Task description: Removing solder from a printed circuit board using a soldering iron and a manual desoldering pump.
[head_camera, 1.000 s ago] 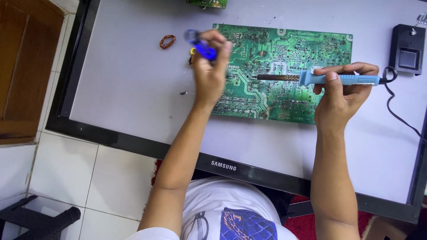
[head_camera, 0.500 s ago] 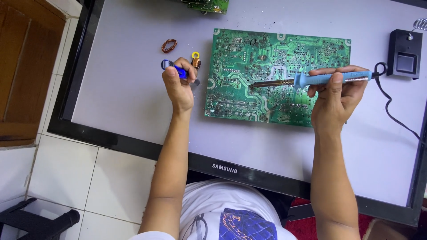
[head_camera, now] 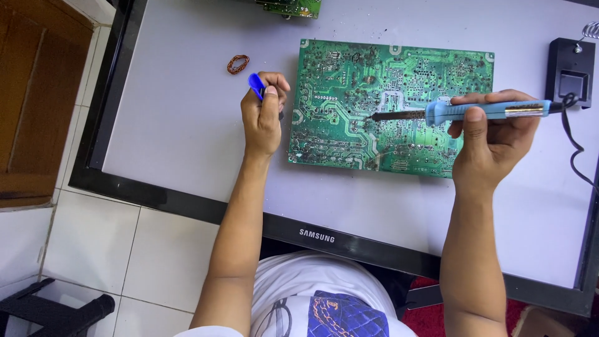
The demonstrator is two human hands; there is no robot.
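A green circuit board lies solder side up on a flat grey screen panel. My right hand grips a blue-handled soldering iron, held level, with its dark tip resting on the middle of the board. My left hand sits just off the board's left edge, closed around a small blue-handled tool; most of that tool is hidden in my fist.
A small coil of copper wire lies left of the board. A black soldering iron stand sits at the far right, with the iron's black cord trailing down. Another green board pokes in at the top. Tiled floor lies left.
My left hand, holding the blue tool, has drawn back from the board's upper left corner to the panel beside it. The soldering iron has stayed on the board.
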